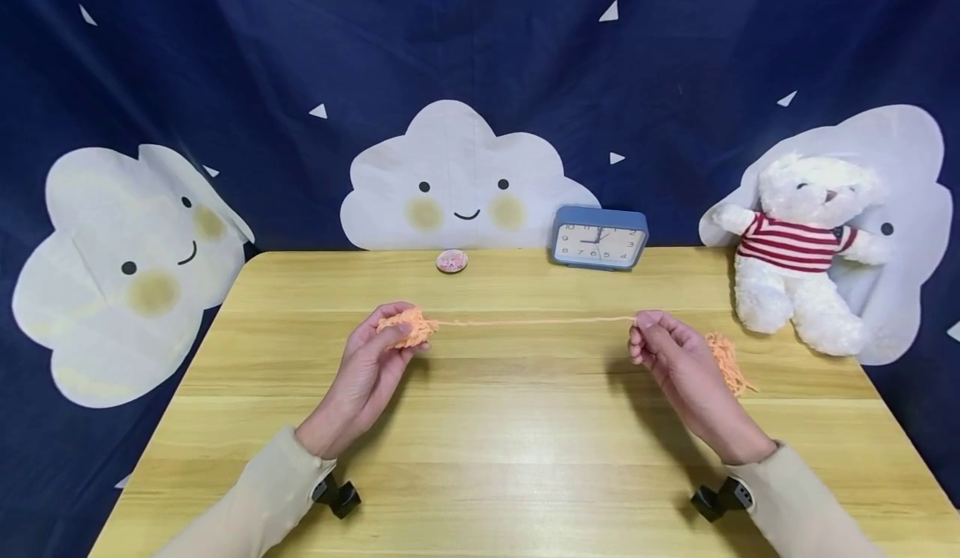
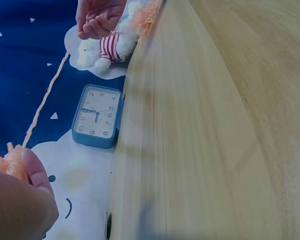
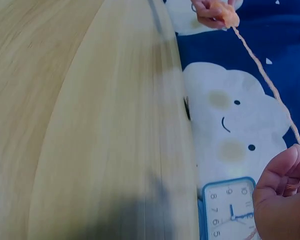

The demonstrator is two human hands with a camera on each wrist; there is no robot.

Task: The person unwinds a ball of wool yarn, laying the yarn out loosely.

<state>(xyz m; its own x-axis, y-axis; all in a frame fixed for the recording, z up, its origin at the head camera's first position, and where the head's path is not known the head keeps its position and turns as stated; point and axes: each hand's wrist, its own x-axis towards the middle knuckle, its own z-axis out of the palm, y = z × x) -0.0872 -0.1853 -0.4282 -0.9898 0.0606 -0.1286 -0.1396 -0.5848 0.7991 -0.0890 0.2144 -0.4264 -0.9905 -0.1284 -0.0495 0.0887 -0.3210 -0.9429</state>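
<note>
My left hand [image 1: 375, 366] grips a small bundle of peach-orange yarn [image 1: 408, 327] above the left half of the table. From that bundle a single yarn strand [image 1: 536, 322] runs nearly level across to my right hand [image 1: 678, 366], which pinches it between thumb and forefinger. In the left wrist view the strand [image 2: 45, 100] stretches taut from the bundle [image 2: 12, 162] up to the other hand. A loose heap of the same yarn [image 1: 726, 364] lies on the table just beyond my right hand, partly hidden by it.
At the back edge of the wooden table [image 1: 480, 458] stand a blue clock [image 1: 600, 239] and a small round pink item [image 1: 452, 260]. A white teddy bear [image 1: 802, 245] in a striped shirt sits at the back right. Behind hangs a dark blue curtain [image 1: 285, 41] with clouds.
</note>
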